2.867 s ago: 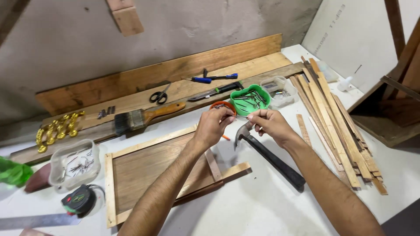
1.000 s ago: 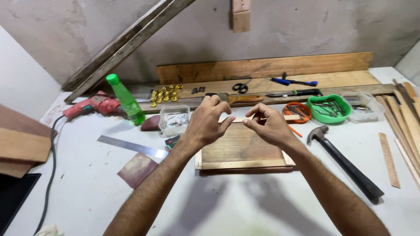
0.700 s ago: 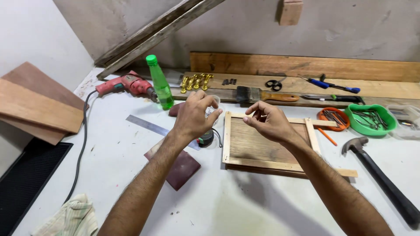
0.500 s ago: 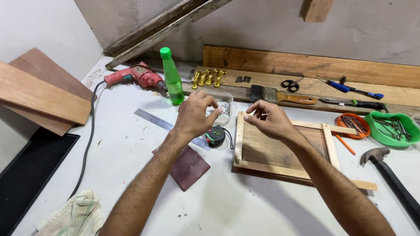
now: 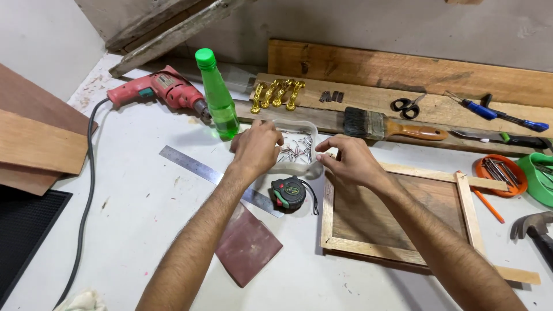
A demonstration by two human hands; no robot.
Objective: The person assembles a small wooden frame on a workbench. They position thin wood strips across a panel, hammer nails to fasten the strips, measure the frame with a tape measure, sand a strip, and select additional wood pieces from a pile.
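We are reaching both hands to a clear plastic tub of nails (image 5: 296, 151), which is sitting on the white bench (image 5: 144, 196) just behind the tape measure (image 5: 289, 192). Our left hand (image 5: 256, 148) is resting on the tub's left rim, its fingers curled together over the edge. Our right hand (image 5: 347, 161) is at the tub's right corner, thumb and forefinger pinched on the rim. Just left of the tub a green bottle (image 5: 217, 98) is standing upright, with a red drill (image 5: 161, 89) lying beyond it. Right of the tub, under our right forearm, a wooden frame (image 5: 403, 210) is lying flat. A steel ruler (image 5: 193, 164) is lying left of the tub, passing under our left arm.
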